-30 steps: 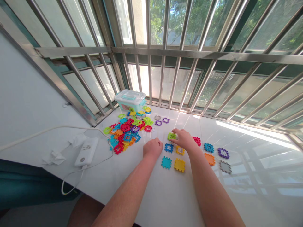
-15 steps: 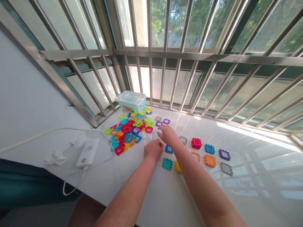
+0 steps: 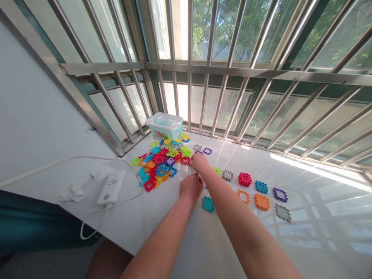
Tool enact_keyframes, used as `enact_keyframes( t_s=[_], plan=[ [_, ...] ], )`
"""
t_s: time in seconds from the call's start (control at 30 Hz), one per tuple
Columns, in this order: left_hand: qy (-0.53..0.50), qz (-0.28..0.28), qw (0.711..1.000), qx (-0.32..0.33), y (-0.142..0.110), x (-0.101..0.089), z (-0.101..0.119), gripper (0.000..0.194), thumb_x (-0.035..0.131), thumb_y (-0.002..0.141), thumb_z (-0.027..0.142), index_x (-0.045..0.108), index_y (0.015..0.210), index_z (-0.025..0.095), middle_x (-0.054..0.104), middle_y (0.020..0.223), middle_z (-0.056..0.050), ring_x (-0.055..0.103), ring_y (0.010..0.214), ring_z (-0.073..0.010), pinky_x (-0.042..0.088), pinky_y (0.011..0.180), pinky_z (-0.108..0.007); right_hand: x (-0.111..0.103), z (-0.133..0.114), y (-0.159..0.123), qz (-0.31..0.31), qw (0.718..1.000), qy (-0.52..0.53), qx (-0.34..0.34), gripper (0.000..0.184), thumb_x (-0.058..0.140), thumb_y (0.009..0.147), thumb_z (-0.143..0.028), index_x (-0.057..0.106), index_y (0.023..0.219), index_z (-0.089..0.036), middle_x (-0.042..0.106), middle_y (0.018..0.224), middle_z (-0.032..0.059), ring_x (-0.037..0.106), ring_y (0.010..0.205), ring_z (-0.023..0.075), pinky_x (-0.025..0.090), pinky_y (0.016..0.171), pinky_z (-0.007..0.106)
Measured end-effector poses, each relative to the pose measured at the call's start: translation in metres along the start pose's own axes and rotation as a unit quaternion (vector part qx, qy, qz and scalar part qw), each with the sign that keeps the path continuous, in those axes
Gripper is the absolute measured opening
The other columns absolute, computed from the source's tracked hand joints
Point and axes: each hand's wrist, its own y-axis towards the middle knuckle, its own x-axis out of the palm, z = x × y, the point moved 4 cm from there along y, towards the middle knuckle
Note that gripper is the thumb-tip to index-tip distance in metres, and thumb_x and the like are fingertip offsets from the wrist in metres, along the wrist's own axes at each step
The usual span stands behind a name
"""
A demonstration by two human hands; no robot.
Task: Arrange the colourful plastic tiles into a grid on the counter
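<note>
My right hand [image 3: 200,162] reaches over the right edge of a heap of colourful plastic interlocking tiles [image 3: 158,159]. Its fingertips point down and look drawn together beside a red square tile [image 3: 185,161]; whatever lies between them is hidden. A purple tile frame [image 3: 207,151] and a grey tile [image 3: 197,147] lie just beyond this hand. Lower and slightly left, my left hand [image 3: 190,184] is curled into a fist near the table surface, its contents out of sight. A teal tile [image 3: 208,204] lies to the right of the left wrist, partly behind my right forearm.
On the right stand red [image 3: 245,179], blue [image 3: 261,186], orange [image 3: 262,202], purple [image 3: 279,194] and grey tiles [image 3: 282,212], some stacked. A lidded box [image 3: 164,124] sits behind the heap. At left lie a white power strip [image 3: 111,188], its cable and crumpled tissue [image 3: 74,193]. Metal bars [image 3: 226,69] line the window.
My right hand has moved left and down to the heap's edge, and its spread fingers have drawn together. My left hand stays in a fist. The view has shifted slightly.
</note>
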Motion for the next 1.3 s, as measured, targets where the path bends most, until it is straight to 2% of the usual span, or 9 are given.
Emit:
enact_keyframes(
  t_s=[0.1, 0.27, 0.47, 0.63, 0.83, 0.97, 1.07, 1.17, 1.3],
  plan=[
    [0.008, 0.006, 1.000, 0.007, 0.000, 0.001, 0.001, 0.033, 0.043, 0.102, 0.032, 0.073, 0.109, 0.022, 0.078, 0.104, -0.013, 0.074, 0.098, -0.0296, 0.051, 0.084, -0.039, 0.000, 0.005, -0.002, -0.010, 0.999, 0.015, 0.034, 0.028, 0.082, 0.087, -0.035, 0.076, 0.106, -0.015, 0.076, 0.107, 0.0168, 0.073, 0.095, 0.0263, 0.052, 0.081, 0.030],
    [0.017, 0.005, 1.000, 0.004, 0.000, 0.002, 0.000, 0.034, 0.042, 0.101, 0.031, 0.072, 0.113, 0.023, 0.078, 0.103, -0.012, 0.074, 0.097, -0.0294, 0.051, 0.085, -0.040, -0.002, 0.010, -0.012, 0.008, 0.997, 0.055, 0.048, 0.034, 0.083, 0.084, -0.025, 0.072, 0.115, -0.019, 0.076, 0.115, 0.0114, 0.071, 0.103, 0.0244, 0.049, 0.080, 0.027],
    [0.022, 0.004, 1.000, 0.002, 0.001, 0.002, 0.000, 0.035, 0.043, 0.101, 0.034, 0.075, 0.111, 0.022, 0.078, 0.105, -0.013, 0.074, 0.099, -0.0277, 0.051, 0.087, -0.037, -0.016, 0.023, -0.041, 0.039, 0.993, 0.107, 0.043, 0.018, 0.073, 0.092, -0.024, 0.070, 0.109, -0.020, 0.077, 0.106, 0.0065, 0.070, 0.098, 0.0201, 0.048, 0.079, 0.026],
    [0.039, 0.017, 0.999, 0.006, 0.002, 0.003, 0.000, 0.036, 0.042, 0.102, 0.037, 0.076, 0.108, 0.023, 0.078, 0.102, -0.012, 0.074, 0.096, -0.0278, 0.052, 0.084, -0.037, -0.045, 0.052, -0.093, 0.092, 0.973, 0.205, 0.053, 0.015, 0.069, 0.094, -0.031, 0.068, 0.107, -0.024, 0.077, 0.103, 0.0032, 0.071, 0.090, 0.0173, 0.051, 0.078, 0.026],
    [0.053, 0.004, 0.999, 0.005, 0.002, 0.003, 0.001, 0.039, 0.041, 0.102, 0.037, 0.077, 0.109, 0.023, 0.078, 0.102, -0.012, 0.074, 0.095, -0.0272, 0.052, 0.081, -0.035, -0.065, 0.101, -0.191, 0.127, 0.952, 0.257, 0.106, 0.016, 0.065, 0.093, -0.040, 0.071, 0.102, -0.027, 0.078, 0.096, 0.0031, 0.072, 0.083, 0.0206, 0.053, 0.074, 0.030],
    [0.060, 0.002, 0.998, 0.000, 0.001, 0.002, 0.002, 0.041, 0.039, 0.103, 0.037, 0.077, 0.110, 0.023, 0.079, 0.102, -0.013, 0.074, 0.097, -0.0273, 0.051, 0.081, -0.035, -0.055, 0.142, -0.263, 0.114, 0.945, 0.260, 0.162, 0.028, 0.063, 0.093, -0.052, 0.071, 0.103, -0.027, 0.078, 0.092, 0.0034, 0.071, 0.079, 0.0223, 0.051, 0.070, 0.032],
    [0.067, 0.009, 0.998, 0.005, 0.001, 0.003, 0.002, 0.042, 0.038, 0.102, 0.038, 0.077, 0.109, 0.023, 0.079, 0.101, -0.013, 0.074, 0.095, -0.0282, 0.051, 0.079, -0.035, -0.038, 0.165, -0.300, 0.101, 0.945, 0.236, 0.200, 0.034, 0.062, 0.094, -0.057, 0.070, 0.101, -0.025, 0.076, 0.089, 0.0030, 0.068, 0.076, 0.0223, 0.049, 0.069, 0.033],
    [0.077, 0.017, 0.997, 0.010, 0.002, 0.004, 0.002, 0.043, 0.037, 0.102, 0.038, 0.077, 0.107, 0.023, 0.078, 0.099, -0.013, 0.074, 0.093, -0.0291, 0.051, 0.077, -0.036, -0.020, 0.168, -0.316, 0.080, 0.949, 0.234, 0.195, 0.033, 0.060, 0.095, -0.056, 0.071, 0.101, -0.025, 0.075, 0.086, 0.0024, 0.067, 0.074, 0.0216, 0.048, 0.070, 0.033],
    [0.089, 0.019, 0.996, 0.012, 0.003, 0.006, 0.002, 0.043, 0.036, 0.101, 0.038, 0.077, 0.106, 0.024, 0.079, 0.099, -0.012, 0.074, 0.092, -0.0295, 0.051, 0.076, -0.036, -0.007, 0.162, -0.317, 0.064, 0.952, 0.249, 0.168, 0.034, 0.056, 0.097, -0.054, 0.072, 0.102, -0.025, 0.076, 0.090, 0.0029, 0.067, 0.075, 0.0214, 0.050, 0.073, 0.034]
  ],
)
